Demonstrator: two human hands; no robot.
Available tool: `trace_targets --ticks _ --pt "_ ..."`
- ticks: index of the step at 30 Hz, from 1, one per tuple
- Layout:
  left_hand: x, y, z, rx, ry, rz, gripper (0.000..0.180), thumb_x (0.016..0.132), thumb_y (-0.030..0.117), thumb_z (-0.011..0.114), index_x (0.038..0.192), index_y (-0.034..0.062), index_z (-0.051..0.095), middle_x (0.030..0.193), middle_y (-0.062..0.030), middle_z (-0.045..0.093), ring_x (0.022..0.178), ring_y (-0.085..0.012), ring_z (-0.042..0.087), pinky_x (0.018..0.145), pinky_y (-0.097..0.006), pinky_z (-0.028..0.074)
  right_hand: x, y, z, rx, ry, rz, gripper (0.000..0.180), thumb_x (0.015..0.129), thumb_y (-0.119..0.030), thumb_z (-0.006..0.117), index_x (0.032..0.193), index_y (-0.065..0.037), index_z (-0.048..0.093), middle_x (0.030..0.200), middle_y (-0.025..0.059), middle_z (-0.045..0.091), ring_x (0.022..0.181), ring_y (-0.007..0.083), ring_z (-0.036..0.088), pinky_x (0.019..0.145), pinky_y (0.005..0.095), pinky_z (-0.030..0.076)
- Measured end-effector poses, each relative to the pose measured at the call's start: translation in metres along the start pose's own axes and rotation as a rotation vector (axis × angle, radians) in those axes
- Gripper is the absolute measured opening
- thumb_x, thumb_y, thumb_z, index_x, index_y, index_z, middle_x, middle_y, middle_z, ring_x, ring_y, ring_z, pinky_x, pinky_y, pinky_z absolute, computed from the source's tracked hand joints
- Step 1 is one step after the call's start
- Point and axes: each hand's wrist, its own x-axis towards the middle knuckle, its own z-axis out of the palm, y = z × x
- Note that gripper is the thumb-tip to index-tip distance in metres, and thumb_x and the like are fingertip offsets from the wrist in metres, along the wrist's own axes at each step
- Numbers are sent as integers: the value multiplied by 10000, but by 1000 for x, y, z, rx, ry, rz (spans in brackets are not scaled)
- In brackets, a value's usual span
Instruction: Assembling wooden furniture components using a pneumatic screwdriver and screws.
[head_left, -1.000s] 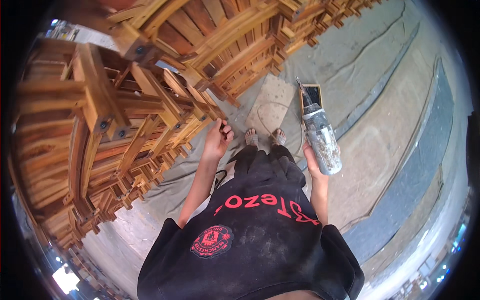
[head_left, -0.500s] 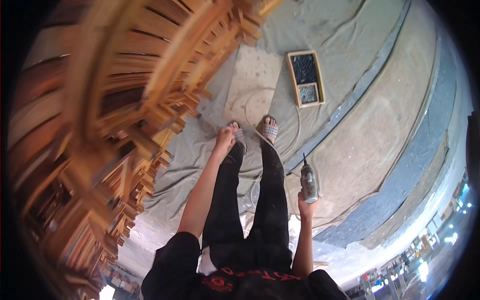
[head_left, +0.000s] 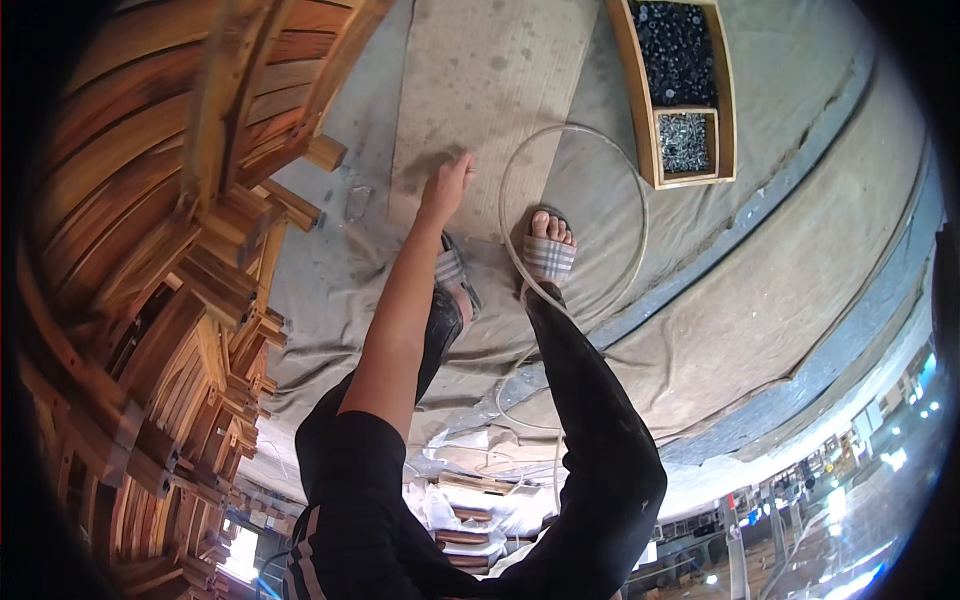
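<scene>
My left hand [head_left: 447, 187] is closed, its fingers curled in. It hovers over the near left part of a flat tan board [head_left: 480, 110] on the floor, above my left foot. Whatever it may hold is hidden. My right hand and the power driver seen earlier are both out of the picture. At the far right sits a wooden box [head_left: 645, 110] in two compartments. The larger contains black hardware pieces [head_left: 678, 55], the smaller one silver screws [head_left: 684, 142]. A pale thin hose [head_left: 645, 215] loops over the board's edge and around my right foot.
Slatted wooden furniture frames [head_left: 225, 215] are stacked along the left, their legs jutting toward me. Grey cloth [head_left: 590, 200] covers the floor in wrinkles. On the right lie overlapping brown and blue sheets [head_left: 760, 290]. Wrapped wooden pieces [head_left: 465, 535] show behind my legs.
I have lowered, knees now bent, so the board and box look closer. My left hand has moved forward over the board. The right hand and its power driver have left the view.
</scene>
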Motion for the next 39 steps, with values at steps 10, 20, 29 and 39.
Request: trace_targets --ticks 10,20,29,39 --pt "-35 -48 -48 161 -212 -293 403 937 287 472 1005 -80 625 975 -316 631 920 -455 627 841 -499 501 -141 -11 -185 330 18 88 297 834 -219 593 1095 -78 574 1056 132 636 967 310 605 829 430 483" --pt "-335 265 -274 -1018 -470 -297 244 943 277 614 865 51 660 621 18 546 502 -68 479 445 -223 365 -281 52 -555 530 -254 224 291 652 -92 691 909 34 637 730 137 673 657 250 648 614 390 504" --pt "-513 494 -517 -1168 292 84 313 1000 311 520 935 16 600 649 52 447 547 -63 433 480 -221 333 -255 -136 -865 1310 -279 -372 296 684 14 678 980 15 678 755 11 654 541 66 522 478 251 416" --pt "-649 588 -671 -1090 1057 426 274 977 256 554 852 18 605 656 24 539 576 -78 465 546 -244 397 -308 -250 -996 1222 -120 -1001 213 691 -40 749 888 13 686 768 66 685 664 155 642 665 298 503"
